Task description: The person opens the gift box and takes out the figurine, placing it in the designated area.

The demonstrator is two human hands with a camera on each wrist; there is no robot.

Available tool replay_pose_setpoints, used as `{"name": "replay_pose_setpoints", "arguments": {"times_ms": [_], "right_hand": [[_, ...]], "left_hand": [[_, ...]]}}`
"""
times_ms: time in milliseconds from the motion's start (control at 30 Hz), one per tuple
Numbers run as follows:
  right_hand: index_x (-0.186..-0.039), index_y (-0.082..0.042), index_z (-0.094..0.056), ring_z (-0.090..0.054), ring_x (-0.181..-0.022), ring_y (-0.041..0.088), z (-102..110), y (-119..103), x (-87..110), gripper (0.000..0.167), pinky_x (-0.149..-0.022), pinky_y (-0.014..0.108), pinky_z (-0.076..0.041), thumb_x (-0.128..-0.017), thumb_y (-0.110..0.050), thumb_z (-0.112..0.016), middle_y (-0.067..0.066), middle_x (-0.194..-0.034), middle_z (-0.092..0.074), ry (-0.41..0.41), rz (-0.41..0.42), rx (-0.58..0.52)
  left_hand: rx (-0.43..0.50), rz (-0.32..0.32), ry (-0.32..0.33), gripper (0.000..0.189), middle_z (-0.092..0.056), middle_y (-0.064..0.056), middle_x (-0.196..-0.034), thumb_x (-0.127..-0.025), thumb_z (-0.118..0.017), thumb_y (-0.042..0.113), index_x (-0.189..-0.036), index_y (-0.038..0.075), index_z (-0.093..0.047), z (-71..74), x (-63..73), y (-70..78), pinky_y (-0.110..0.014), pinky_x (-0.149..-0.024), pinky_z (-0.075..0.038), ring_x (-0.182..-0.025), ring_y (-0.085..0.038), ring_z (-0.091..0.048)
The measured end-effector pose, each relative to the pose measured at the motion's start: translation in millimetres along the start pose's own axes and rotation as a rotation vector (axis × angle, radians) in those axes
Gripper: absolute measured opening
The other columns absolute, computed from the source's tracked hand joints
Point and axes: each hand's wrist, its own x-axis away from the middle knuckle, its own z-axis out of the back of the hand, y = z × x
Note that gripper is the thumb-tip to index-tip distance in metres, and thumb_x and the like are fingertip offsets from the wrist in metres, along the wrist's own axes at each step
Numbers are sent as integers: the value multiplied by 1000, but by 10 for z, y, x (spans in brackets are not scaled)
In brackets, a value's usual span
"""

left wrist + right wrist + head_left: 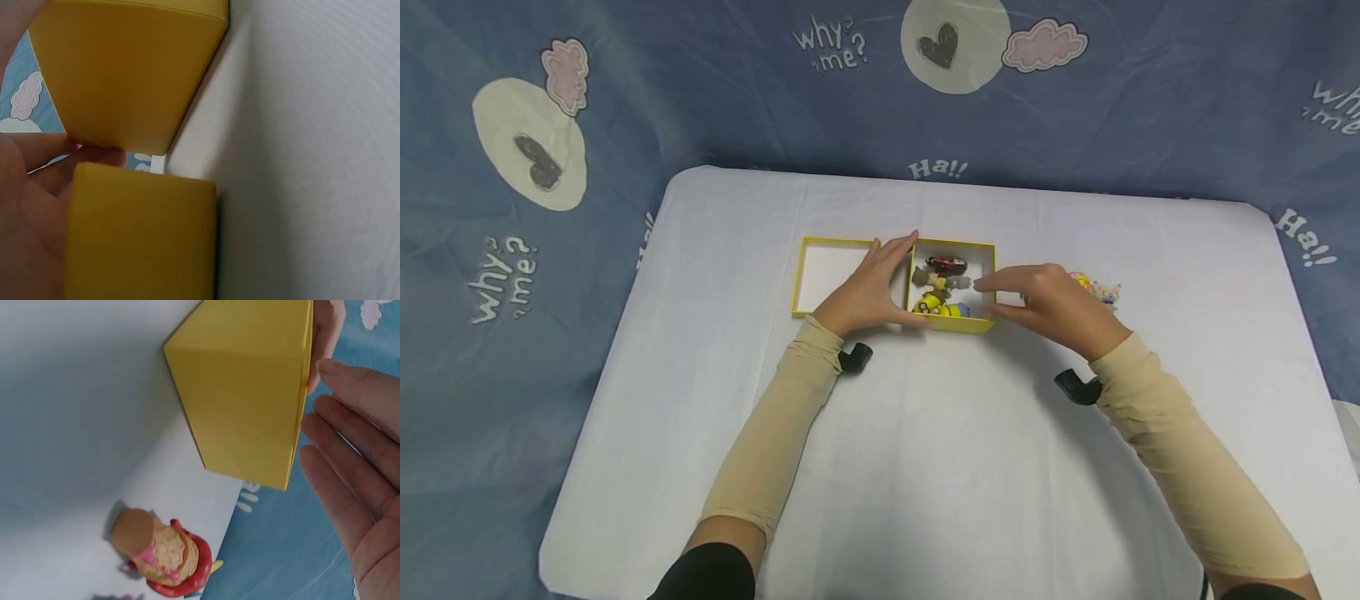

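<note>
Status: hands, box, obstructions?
Left hand grips yellow rectangular box, white inside, small multicoloured figurines in it. Right hand at right rim, nothing visibly held. No blockage seen; other figurines outside, right.

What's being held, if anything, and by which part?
Left hand: the open yellow rectangular box, gripped at its left end, between thumb and fingers. Right hand: nothing visibly held.

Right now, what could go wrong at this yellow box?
The right hand, poised over the right edge of the yellow box, could jostle the figures inside. It might brush the toys beside it on the table. If the left hand slips, the box could shift.
</note>
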Motion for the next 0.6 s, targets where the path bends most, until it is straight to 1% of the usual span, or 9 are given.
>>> {"name": "replay_pose_setpoints", "arguments": {"times_ms": [100, 233, 333, 433, 567, 600], "right_hand": [[-118, -10, -79, -74, -113, 21, -19, -9, -33, 32, -97, 42, -62, -86, -10, -83, 4, -117, -78, -13, 17, 6], [-113, -11, -81, -75, -107, 19, -32, -29, -79, 28, -94, 40, -63, -85, -12, -85, 2, -111, -80, -19, 39, 20], [-111, -12, -81, -76, -103, 18, -39, -55, -113, 26, -91, 40, -64, -86, -14, -84, 1, -109, -80, -44, 40, 39], [-113, -12, -81, -76, -102, 19, -60, -65, -145, 26, -89, 41, -64, -87, -13, -83, 2, -108, -80, -71, 32, 53], [-113, -11, -81, -77, -101, 20, -92, -62, -195, 28, -87, 40, -65, -85, -10, -84, 3, -109, -80, -93, 27, 58], [-113, -10, -81, -77, -101, 20, -100, -62, -211, 28, -92, 41, -64, -85, -9, -84, 3, -109, -80, -97, 32, 61]], "left_hand": [[4, 2, 2, 138, -19, -4, -174, -63, -94, 61, -168, 30, -9, 1, 4, 4, -57, -134, -11, -162, -43, 0], [8, 11, -1, 138, -19, -3, -174, -63, -93, 63, -168, 29, -10, 4, 4, 7, -61, -132, -15, -161, -46, 0], [15, 14, -1, 138, -19, -3, -174, -62, -93, 64, -168, 28, -12, 7, 6, 10, -64, -130, -17, -160, -48, 1], [15, 15, -2, 138, -18, -2, -174, -62, -93, 64, -168, 29, -11, 8, 11, 12, -62, -131, -16, -160, -47, 1], [8, 10, 0, 138, -18, -3, -174, -63, -93, 63, -168, 29, -11, 4, 9, 7, -59, -133, -14, -161, -45, 0], [7, 8, -2, 138, -18, -3, -174, -63, -93, 62, -168, 29, -10, 2, 8, 5, -58, -133, -13, -161, -45, 0]]}}
